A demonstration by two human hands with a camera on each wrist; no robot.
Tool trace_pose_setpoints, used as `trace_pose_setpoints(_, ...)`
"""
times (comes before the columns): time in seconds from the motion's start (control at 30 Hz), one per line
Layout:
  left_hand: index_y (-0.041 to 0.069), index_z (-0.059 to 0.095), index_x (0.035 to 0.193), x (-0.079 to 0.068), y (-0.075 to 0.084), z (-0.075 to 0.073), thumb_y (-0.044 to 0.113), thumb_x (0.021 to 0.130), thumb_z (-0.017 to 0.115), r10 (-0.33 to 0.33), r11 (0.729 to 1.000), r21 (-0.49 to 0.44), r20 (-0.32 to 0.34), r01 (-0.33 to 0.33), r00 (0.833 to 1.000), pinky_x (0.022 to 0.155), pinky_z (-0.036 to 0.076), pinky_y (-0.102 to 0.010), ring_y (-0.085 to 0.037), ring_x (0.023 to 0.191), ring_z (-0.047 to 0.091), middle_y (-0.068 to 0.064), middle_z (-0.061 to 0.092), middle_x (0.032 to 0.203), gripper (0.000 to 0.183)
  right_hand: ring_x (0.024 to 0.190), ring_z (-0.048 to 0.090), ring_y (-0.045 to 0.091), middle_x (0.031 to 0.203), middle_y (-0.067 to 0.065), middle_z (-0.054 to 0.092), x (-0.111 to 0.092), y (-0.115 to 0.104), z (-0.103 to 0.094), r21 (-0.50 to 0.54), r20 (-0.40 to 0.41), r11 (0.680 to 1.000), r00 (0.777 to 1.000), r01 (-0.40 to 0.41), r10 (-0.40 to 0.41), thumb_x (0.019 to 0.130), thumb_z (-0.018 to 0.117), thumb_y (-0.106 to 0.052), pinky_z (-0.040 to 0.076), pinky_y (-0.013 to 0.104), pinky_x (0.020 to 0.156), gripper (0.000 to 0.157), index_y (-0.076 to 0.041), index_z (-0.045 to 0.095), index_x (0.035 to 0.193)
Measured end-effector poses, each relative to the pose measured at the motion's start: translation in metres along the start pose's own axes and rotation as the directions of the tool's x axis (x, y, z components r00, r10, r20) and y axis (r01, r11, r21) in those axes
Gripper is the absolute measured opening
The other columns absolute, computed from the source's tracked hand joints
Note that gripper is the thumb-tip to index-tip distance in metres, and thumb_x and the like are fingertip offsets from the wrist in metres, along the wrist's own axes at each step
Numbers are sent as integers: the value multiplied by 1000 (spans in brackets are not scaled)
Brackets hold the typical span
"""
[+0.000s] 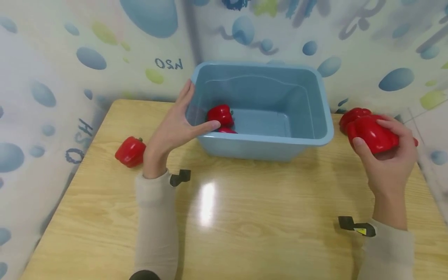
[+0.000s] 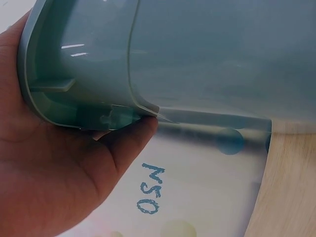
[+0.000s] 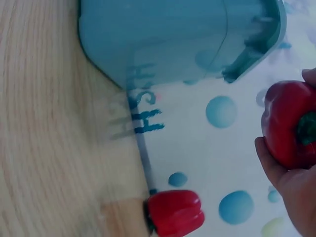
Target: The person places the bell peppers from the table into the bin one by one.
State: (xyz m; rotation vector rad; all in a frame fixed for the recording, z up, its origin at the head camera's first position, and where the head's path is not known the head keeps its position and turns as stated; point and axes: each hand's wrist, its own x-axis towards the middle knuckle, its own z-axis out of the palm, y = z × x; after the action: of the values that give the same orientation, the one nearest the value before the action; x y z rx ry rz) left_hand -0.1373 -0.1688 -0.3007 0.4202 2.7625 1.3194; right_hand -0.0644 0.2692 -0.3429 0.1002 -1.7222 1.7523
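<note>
The left hand (image 1: 173, 126) grips the left end of a light-blue rectangular plastic tub (image 1: 266, 139), thumb over the near rim and fingers round the outer wall. The tub sits on a pale wood-grain worktop (image 1: 262, 202); inside, at its left end, lie two glossy red bell peppers (image 1: 220, 114). The right hand (image 1: 393, 163), to the right of the tub, holds a green-stemmed red bell pepper (image 1: 371, 134) between thumb and fingers. Behind it a rear red bell pepper (image 1: 351, 116) rests on the worktop, and a lone red bell pepper (image 1: 130, 151) lies left of the tub
</note>
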Motion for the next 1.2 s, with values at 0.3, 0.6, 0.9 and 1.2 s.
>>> trace_pose_setpoints(0.3,40,4,161,-2,-3,-3,52,80,79,-6,1000,6,-11,6,1000,123,31,-57,-7,157,9,25,-2,168,111,133,48,30,135,18,58,-1,-12,26,100,41,994,998,45,-49,71,74,9,56,21,94,55,8,61,125)
trace_pose_setpoints(0.6,40,2,160,-3,-4,1,58,79,77,-26,999,29,5,26,1000,124,29,-57,-7,158,6,27,-4,167,112,134,48,30,139,17,58,-1,-20,38,76,84,995,993,72,-78,72,79,4,54,21,96,58,6,60,128)
trace_pose_setpoints(0.9,40,5,161,-2,-2,1,59,78,78,-4,1000,21,-12,4,1000,124,30,-54,-5,157,8,27,-2,167,112,135,48,29,142,16,57,1,-21,37,51,119,995,989,84,-90,74,78,5,54,20,96,59,6,58,130)
trace_pose_setpoints(1.2,40,4,161,-1,-3,2,57,79,78,11,1000,20,-11,-11,1000,124,31,-55,-5,157,9,27,-1,167,112,132,49,31,141,19,55,7,-25,36,147,247,986,962,77,-113,71,70,15,54,20,96,63,12,54,131)
